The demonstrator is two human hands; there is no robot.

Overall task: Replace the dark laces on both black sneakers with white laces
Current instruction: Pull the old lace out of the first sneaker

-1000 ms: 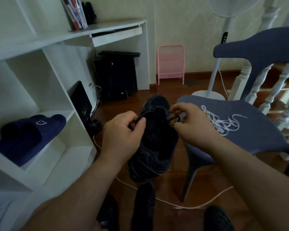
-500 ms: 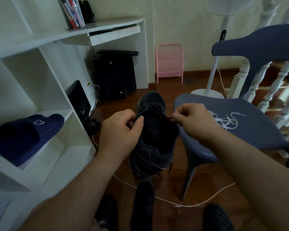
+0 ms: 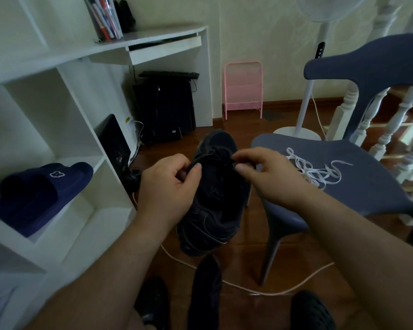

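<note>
Early days: both hands, left hand (image 3: 169, 186) and right hand (image 3: 267, 175), pinch the dark lace (image 3: 215, 156) on the black sneaker (image 3: 212, 210) between them, white laces (image 3: 315, 172) untouched beyond the right hand.

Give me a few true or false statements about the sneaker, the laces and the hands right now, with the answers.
1. Both hands pinch the dark lace on the sneaker. True: left hand, right hand.
2. The white laces lie on the floor. False: they lie on the chair seat.
3. White laces are already threaded in the held sneaker. False: it shows only dark lace.
4. Blue slippers sit on the shelf. True.
</note>
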